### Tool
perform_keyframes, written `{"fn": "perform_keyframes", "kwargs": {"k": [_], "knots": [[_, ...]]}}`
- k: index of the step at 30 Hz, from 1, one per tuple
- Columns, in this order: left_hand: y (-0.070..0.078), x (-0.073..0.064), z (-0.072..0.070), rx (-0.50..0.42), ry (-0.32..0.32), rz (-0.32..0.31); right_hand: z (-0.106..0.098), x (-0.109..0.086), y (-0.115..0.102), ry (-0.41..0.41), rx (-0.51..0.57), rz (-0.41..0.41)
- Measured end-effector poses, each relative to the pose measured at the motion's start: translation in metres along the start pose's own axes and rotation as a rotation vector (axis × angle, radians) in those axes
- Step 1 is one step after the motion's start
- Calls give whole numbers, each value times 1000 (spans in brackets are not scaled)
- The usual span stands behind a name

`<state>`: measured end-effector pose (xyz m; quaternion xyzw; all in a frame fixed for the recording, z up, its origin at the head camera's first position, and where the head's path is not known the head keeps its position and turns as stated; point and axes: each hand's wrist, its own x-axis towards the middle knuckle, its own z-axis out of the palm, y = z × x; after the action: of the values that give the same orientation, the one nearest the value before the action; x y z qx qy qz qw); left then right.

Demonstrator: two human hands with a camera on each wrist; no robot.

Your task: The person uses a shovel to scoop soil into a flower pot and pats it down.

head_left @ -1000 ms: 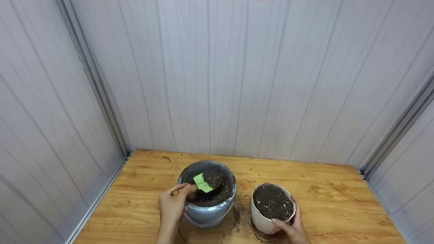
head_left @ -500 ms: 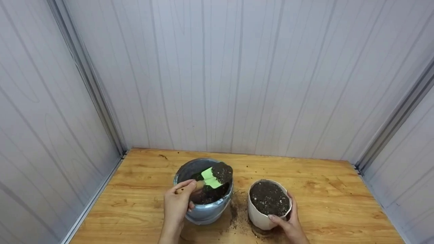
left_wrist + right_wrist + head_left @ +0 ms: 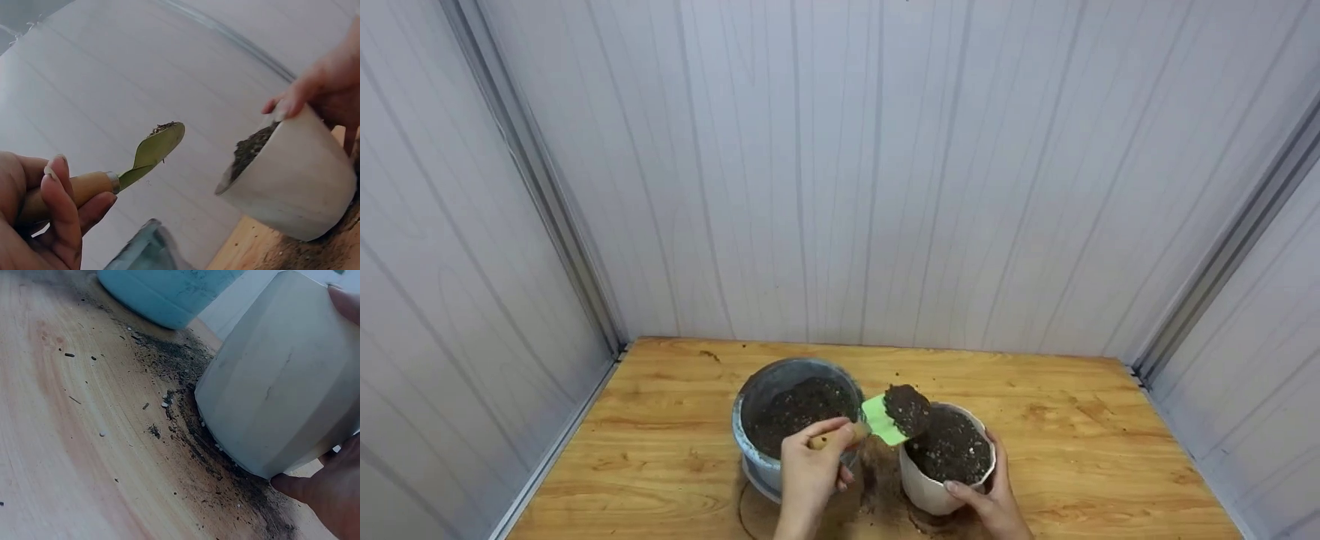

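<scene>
My left hand (image 3: 814, 465) grips the wooden handle (image 3: 90, 187) of a small garden trowel (image 3: 879, 421). Dark soil (image 3: 907, 409) is heaped on its light green blade, whose tip is at the left rim of a white flowerpot (image 3: 931, 491). That pot is filled with soil (image 3: 956, 446) nearly to the top. My right hand (image 3: 996, 496) holds the pot from the right side, thumb near the front rim and fingers around the far side. Behind my left hand stands a larger blue-grey flowerpot (image 3: 765, 471), with soil inside below its rim.
Spilled soil (image 3: 174, 357) lies on the wooden table (image 3: 660, 465) between the pots and around the white pot's base. Pale wood-patterned panels (image 3: 840, 172) enclose the table at the back and both sides.
My left hand has carried the loaded trowel right, from inside the blue-grey pot to the white pot's edge. My right hand keeps holding the white pot.
</scene>
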<state>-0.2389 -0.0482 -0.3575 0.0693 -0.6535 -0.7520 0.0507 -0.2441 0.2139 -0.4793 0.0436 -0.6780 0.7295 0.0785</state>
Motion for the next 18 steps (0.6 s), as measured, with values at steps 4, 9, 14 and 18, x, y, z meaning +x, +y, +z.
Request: {"fn": "perform_keyframes", "kwargs": {"k": [4,9,14,18], "knots": [[-11,-7,10,51,-27,30,-2,-2,3,7,23,-7],[-18,-12,18,128,-26,67,-2,-3,3,-10,52,-47],[-25,-18,26,169,-1,124,-2,-2,3,-6,57,-35],[-33,-20,30,273,34,240,-1,-3,3,6,52,-17]]}}
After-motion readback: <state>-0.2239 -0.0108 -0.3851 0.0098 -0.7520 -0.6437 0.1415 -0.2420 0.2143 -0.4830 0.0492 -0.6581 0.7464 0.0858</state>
